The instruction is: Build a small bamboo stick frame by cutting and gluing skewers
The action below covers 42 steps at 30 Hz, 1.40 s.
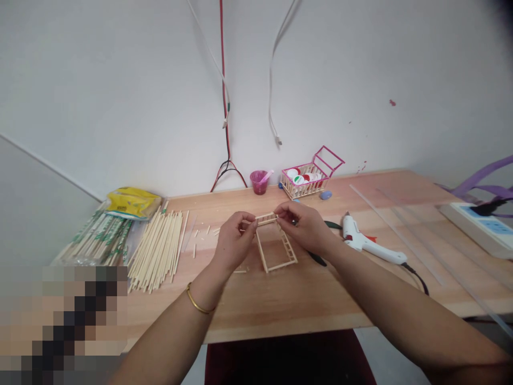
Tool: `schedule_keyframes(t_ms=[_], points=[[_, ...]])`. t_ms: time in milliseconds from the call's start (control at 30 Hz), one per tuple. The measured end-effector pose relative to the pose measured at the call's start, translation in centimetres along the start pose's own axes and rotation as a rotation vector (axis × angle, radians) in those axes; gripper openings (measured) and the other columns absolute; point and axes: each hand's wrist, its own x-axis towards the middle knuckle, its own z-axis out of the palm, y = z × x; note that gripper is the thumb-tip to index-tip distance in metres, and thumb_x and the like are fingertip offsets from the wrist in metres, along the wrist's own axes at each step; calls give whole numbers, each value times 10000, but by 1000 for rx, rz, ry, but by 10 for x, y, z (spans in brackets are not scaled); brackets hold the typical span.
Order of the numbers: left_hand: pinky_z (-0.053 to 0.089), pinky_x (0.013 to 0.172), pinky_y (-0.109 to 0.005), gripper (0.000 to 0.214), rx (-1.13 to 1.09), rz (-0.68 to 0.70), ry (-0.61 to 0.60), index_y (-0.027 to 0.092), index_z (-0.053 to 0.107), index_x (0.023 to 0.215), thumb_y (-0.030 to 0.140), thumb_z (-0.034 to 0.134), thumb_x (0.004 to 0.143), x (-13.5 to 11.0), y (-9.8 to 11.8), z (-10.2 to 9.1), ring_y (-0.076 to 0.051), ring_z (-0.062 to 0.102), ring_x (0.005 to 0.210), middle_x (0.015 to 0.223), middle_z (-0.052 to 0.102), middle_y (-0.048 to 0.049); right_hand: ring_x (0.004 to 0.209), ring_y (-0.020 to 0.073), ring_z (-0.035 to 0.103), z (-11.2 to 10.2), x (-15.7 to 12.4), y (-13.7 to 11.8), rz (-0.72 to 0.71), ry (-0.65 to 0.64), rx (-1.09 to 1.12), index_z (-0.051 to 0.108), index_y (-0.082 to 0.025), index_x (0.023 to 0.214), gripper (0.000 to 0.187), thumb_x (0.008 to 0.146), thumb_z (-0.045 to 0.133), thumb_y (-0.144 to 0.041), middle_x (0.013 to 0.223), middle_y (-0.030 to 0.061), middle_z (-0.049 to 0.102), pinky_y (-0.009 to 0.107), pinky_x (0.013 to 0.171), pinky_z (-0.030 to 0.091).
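A small rectangular frame of wooden sticks [262, 250] lies on the table in front of me, with short rungs along its right side. My left hand [237, 233] pinches the far left corner of it. At the far right corner, the fingers of my right hand [300, 223] are closed on the same frame. A row of short rungs shows at the far end, between my fingertips. Partly hidden behind my right hand is a dark-handled tool [318, 259], whose kind I cannot tell.
Left are loose wooden sticks [157, 251], packaged sticks [96, 232] and a yellow packet [132, 203]. A pink cup [259, 184] and a stick-built cart [306, 187] holding small round containers stand by the wall. Right are a white glue gun [372, 247], clear glue sticks [401, 238] and a power strip [476, 227].
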Motion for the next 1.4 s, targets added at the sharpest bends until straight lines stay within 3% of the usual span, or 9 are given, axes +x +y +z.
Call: schedule_keyframes(t_ms=[400,1100,1400], points=[[448,657,-238,59,179,194,45,178,608,808,165,551,815,0,1,0,-112,572,711,867,645,-28,674,138,594,1,1,-1,18,11,22,610,-186,884,82,812,571,-195,778,26,653,263,622,478],[447,668,-254,64,188,222,62,176,598,776,154,554,816,-1,3,0,-129,581,742,850,647,-34,680,137,595,0,0,0,12,3,7,611,-190,871,73,808,573,-183,779,18,654,259,629,474],[477,695,-250,68,147,257,116,179,628,838,165,561,830,0,-4,2,-126,613,769,871,668,-39,765,177,594,2,-1,2,-108,-33,-149,628,-183,937,132,873,514,-200,838,55,652,301,693,455]])
